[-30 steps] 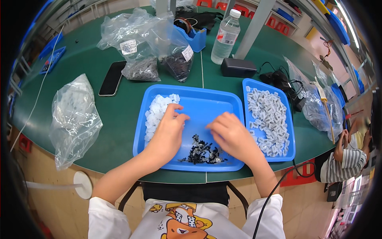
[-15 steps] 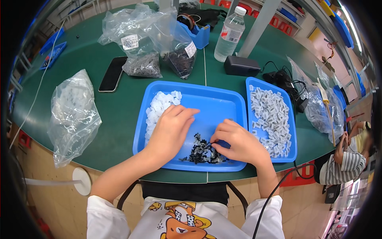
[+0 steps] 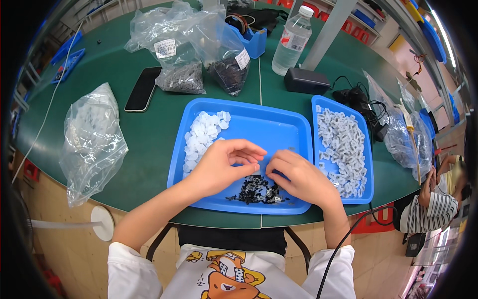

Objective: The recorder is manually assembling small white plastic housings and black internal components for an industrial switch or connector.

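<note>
Over the large blue tray (image 3: pixel 269 117), my two hands have their fingertips close together. My left hand (image 3: pixel 221 164) is closed, thumb and fingers curled inward; a small pale bit shows at its thumb tip, too small to name. My right hand (image 3: pixel 301 177) is pinched, and whatever sits in its fingertips is hidden. Just below the fingers lies a pile of small black and metallic pieces (image 3: pixel 256 190). White translucent plastic pieces (image 3: pixel 201 132) are heaped along the tray's left side, partly behind my left hand.
To the right, a smaller blue tray (image 3: pixel 370 172) holds many light grey plastic parts (image 3: pixel 341 144). A bag (image 3: pixel 94 144), a phone (image 3: pixel 143 89), bags of dark parts (image 3: pixel 181 79), a water bottle (image 3: pixel 292 42) and a black box (image 3: pixel 307 80) surround the trays. Another person (image 3: pixel 430 204) is at far right.
My left hand has moved right, from beside the white pieces to my right hand, and its fingers have closed in. My right hand stays near the black pile. The view has shifted slightly.
</note>
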Tool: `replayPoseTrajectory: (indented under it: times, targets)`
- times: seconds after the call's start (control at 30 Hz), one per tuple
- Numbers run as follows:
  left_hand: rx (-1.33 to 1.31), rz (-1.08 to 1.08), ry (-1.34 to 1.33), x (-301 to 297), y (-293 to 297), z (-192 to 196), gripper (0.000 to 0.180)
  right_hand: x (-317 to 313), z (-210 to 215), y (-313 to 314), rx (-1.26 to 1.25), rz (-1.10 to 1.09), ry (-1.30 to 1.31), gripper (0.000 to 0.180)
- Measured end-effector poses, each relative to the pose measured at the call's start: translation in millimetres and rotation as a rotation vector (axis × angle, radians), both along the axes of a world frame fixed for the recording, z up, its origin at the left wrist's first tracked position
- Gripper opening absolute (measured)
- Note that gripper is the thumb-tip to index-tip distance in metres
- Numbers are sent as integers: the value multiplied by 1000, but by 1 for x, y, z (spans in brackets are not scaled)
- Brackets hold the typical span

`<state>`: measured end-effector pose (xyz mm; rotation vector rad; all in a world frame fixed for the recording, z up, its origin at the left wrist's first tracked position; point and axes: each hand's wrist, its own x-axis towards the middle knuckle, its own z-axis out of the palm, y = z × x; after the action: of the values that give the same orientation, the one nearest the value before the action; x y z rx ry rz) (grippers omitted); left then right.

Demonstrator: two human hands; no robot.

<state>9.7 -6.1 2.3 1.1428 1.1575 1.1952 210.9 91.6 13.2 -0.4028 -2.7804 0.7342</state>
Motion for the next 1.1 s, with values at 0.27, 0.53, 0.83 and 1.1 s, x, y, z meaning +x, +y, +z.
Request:
replayPoseTrajectory:
  times: [0.27,0.53,0.83,1.1]
  targets:
    - [240,82,776,1,0,-10,26,-2,-5,3,107,-118,135,11]
    - [521,25,998,12,-5,-19,15,-5,-3,0,172,-138,142,14]
    - [240,35,478,10,-1,-1,12,-3,0,-1,-33,-185,259,18]
    - [271,88,192,12,-2,-3,14,-1,5,-5,-286,-267,367,13]
